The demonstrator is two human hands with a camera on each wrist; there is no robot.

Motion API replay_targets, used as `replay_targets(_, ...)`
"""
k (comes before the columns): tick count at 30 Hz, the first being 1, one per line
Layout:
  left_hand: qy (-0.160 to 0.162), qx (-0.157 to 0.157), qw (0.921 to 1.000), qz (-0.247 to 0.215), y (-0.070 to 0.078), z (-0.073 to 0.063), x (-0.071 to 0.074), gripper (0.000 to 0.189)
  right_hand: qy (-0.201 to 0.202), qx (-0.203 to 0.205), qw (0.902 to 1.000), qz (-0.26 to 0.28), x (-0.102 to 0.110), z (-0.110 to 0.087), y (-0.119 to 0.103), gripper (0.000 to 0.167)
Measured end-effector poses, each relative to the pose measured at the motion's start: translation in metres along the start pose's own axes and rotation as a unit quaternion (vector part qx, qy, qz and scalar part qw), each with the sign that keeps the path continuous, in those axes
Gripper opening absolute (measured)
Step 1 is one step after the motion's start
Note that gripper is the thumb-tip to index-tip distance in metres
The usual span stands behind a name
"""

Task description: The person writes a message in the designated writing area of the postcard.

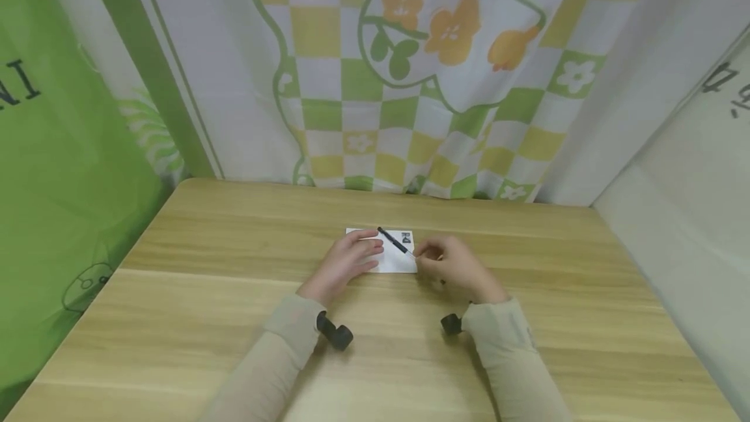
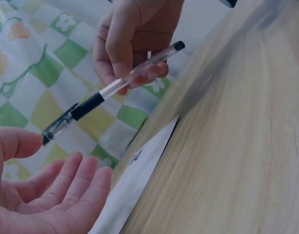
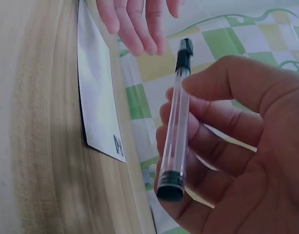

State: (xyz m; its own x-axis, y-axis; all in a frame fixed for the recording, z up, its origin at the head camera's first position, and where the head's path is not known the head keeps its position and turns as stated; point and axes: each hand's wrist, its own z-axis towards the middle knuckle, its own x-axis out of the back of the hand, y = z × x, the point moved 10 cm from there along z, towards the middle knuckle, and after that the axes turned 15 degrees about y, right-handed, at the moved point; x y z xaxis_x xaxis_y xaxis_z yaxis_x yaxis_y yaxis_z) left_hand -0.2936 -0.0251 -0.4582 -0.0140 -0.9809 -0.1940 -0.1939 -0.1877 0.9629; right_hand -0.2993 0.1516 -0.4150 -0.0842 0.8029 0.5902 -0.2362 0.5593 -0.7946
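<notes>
A gel pen (image 2: pixel 93 101) with a clear barrel, black grip and clipped clear cap is held tilted above the table. My right hand (image 1: pixel 450 264) pinches its clear barrel between thumb and fingers, as the right wrist view shows; the black end plug (image 3: pixel 170 185) points back toward that camera. My left hand (image 1: pixel 350 259) is spread at the capped end, fingers slightly bent and apart. In the left wrist view its thumb tip lies against or just before the cap's end; contact cannot be told. Below the hands lies a white card (image 1: pixel 391 263) with black print in one corner.
The wooden table (image 1: pixel 234 233) stretches around the card on all sides. A checkered, flowered curtain (image 1: pixel 363 103) hangs behind its far edge. At the left hangs a green cloth (image 1: pixel 70 168), at the right a pale one (image 1: pixel 691 174). Black wrist devices (image 1: pixel 335 332) sit at both cuffs.
</notes>
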Motion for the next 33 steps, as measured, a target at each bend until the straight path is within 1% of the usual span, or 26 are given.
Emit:
replay_targets(2,-0.002,-0.005,1.0000,-0.004,0.003,0.001,0.001,0.047,-0.007,0.017,0.9998,-0.002,-0.002,0.001,-0.005,0.012)
replay_targets(6,-0.005,-0.019,0.9997,-0.016,0.007,0.004,0.002,0.044,-0.017,0.034,0.9993,0.002,-0.006,0.000,-0.010,0.011)
replay_targets(10,0.003,-0.027,0.9993,-0.026,0.010,0.006,0.005,0.043,-0.022,0.038,0.9990,0.004,-0.008,0.000,-0.012,0.012)
replay_targets(16,0.010,-0.032,0.9992,-0.022,0.010,0.006,0.008,0.041,-0.026,0.044,0.9987,0.003,-0.012,-0.001,-0.013,0.012)
replay_targets(21,0.014,-0.032,0.9992,-0.020,0.012,0.005,0.007,0.041,-0.020,0.043,0.9989,0.004,-0.012,-0.002,-0.012,0.012)
replay_targets(28,0.029,-0.027,0.9984,-0.040,0.014,0.005,0.009,0.038,-0.018,0.045,0.9988,0.008,-0.012,-0.002,-0.015,0.011)
replay_targets(30,0.037,-0.025,0.9979,-0.047,0.014,0.004,0.011,0.037,-0.019,0.044,0.9988,0.011,-0.012,-0.001,-0.014,0.012)
replay_targets(33,0.059,-0.017,0.9961,-0.064,0.015,0.004,0.015,0.033,-0.015,0.042,0.9989,0.016,-0.011,-0.001,-0.011,0.016)
